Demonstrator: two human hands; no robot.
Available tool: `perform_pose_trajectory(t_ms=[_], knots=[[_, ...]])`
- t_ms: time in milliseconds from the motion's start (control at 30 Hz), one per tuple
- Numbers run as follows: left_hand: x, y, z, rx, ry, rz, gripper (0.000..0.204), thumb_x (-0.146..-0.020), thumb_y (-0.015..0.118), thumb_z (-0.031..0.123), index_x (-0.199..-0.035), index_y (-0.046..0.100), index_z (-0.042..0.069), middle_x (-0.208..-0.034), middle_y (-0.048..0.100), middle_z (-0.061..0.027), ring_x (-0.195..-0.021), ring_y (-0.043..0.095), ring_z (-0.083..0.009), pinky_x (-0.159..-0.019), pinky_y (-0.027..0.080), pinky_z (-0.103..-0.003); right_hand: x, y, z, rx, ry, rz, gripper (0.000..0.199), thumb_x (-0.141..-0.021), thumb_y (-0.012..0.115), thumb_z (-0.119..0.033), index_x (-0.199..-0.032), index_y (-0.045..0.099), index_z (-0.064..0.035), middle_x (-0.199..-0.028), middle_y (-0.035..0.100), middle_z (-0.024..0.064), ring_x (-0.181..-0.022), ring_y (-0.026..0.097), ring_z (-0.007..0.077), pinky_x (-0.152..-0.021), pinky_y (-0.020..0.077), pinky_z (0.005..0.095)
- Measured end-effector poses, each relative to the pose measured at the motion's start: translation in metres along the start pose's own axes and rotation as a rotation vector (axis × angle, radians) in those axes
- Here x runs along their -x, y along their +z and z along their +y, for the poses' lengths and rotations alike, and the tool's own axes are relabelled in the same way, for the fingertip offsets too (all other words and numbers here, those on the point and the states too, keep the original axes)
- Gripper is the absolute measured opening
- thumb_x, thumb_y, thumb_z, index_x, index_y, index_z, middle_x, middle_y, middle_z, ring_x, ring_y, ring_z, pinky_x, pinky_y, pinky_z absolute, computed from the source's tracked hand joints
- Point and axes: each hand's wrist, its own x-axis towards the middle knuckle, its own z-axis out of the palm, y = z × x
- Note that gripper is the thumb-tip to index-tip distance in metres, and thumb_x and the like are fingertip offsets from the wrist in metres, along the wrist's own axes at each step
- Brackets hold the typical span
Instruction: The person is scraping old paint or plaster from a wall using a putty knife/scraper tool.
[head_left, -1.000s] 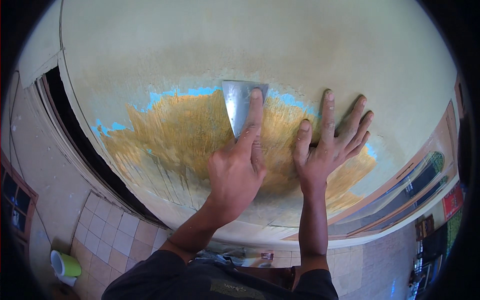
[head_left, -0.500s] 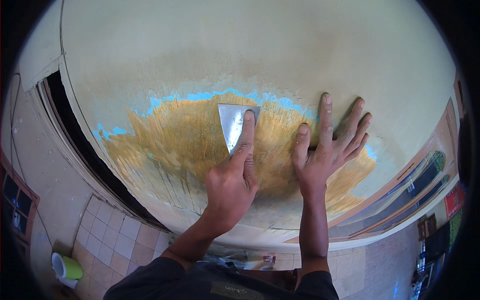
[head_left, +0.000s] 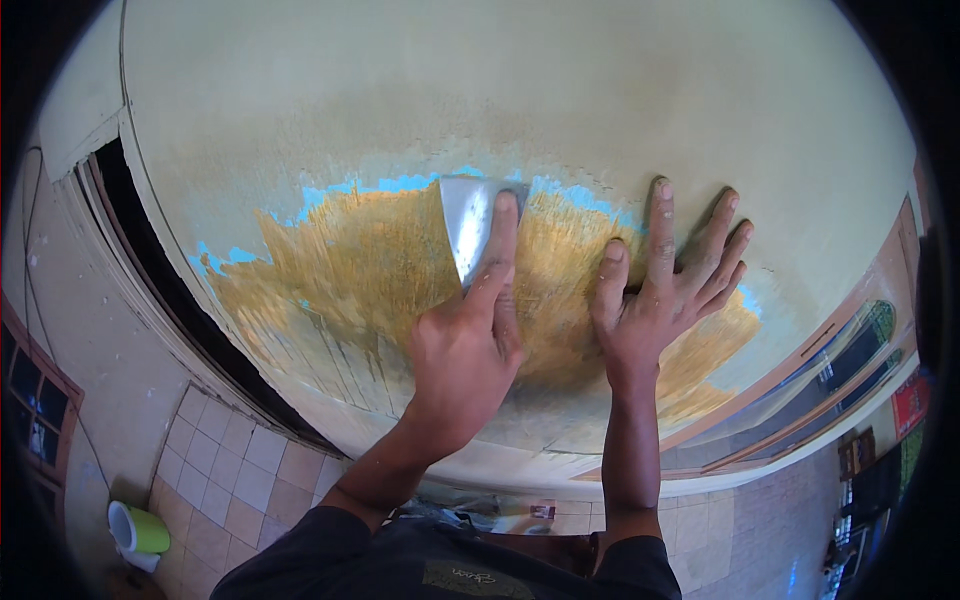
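My left hand (head_left: 465, 350) is closed round a putty knife, its handle hidden in the fist. One finger lies stretched along the knife's shiny metal blade (head_left: 466, 225). The blade's wide edge meets the jagged blue strip (head_left: 400, 184) between pale green paint and a bared ochre-brown patch (head_left: 370, 260) on the wall (head_left: 400, 90). To the right, my right hand (head_left: 655, 300) rests flat on the wall with fingers spread, across the patch's upper right border. Nothing is in it.
A dark doorway gap with a pale frame (head_left: 130, 170) runs down the left. A green and white bucket (head_left: 145, 530) stands on the tiled floor (head_left: 235, 480) at lower left. At right is a wood-framed window (head_left: 790, 400); below the patch, a bunched cloth or plastic sheet (head_left: 460, 505) lies low.
The putty knife in my left hand has slid up the wall, from the ochre patch to the blue strip. My right hand stays pressed to the wall; the view has shifted slightly.
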Motion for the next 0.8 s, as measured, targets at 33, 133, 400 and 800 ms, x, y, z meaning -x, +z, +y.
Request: perform_pose_trajectory(t_ms=[33,133,400,800], knots=[[-0.002,0.0,0.0,-0.011,0.006,-0.009,0.072,-0.081,0.064,-0.008,-0.15,0.047,0.007,-0.137,0.061,-0.0124,-0.058,0.067,-0.0286,-0.056,0.055,-0.033,0.0,0.0,-0.001,-0.009,0.001,0.017,0.054,-0.101,0.042,-0.057,-0.142,0.06,-0.026,-0.161,0.033,0.0198,-0.152,0.02,0.0406,-0.12,0.0096,0.0554],[0.006,-0.001,-0.002,-0.039,-0.006,-0.033,0.072,-0.081,0.064,-0.008,-0.149,0.047,0.007,-0.138,0.061,-0.011,-0.059,0.067,-0.0289,-0.056,0.055,-0.034,0.002,0.0,-0.001,0.001,0.002,0.007,0.055,-0.101,0.042,-0.057,-0.142,0.06,-0.0263,-0.161,0.033,0.0197,-0.152,0.02,0.0406,-0.12,0.01,0.0555],[-0.009,-0.002,-0.002,-0.074,0.072,0.036,0.077,-0.081,0.064,-0.007,-0.152,0.047,0.015,-0.12,0.07,-0.0125,-0.054,0.064,-0.0276,-0.054,0.054,-0.035,0.001,-0.001,-0.003,-0.008,-0.005,0.009,0.055,-0.101,0.042,-0.057,-0.143,0.06,-0.0262,-0.162,0.032,0.0192,-0.152,0.019,0.0404,-0.12,0.0103,0.0556],[-0.002,0.004,0.016,-0.137,0.026,-0.022,0.075,-0.083,0.062,-0.011,-0.152,0.044,0.01,-0.123,0.069,-0.0131,-0.052,0.063,-0.0259,-0.053,0.052,-0.032,0.0,-0.009,0.011,-0.006,0.027,-0.025,0.051,-0.1,0.045,-0.054,-0.141,0.061,-0.0274,-0.162,0.033,0.0187,-0.152,0.019,0.0392,-0.12,0.0092,0.0544]])
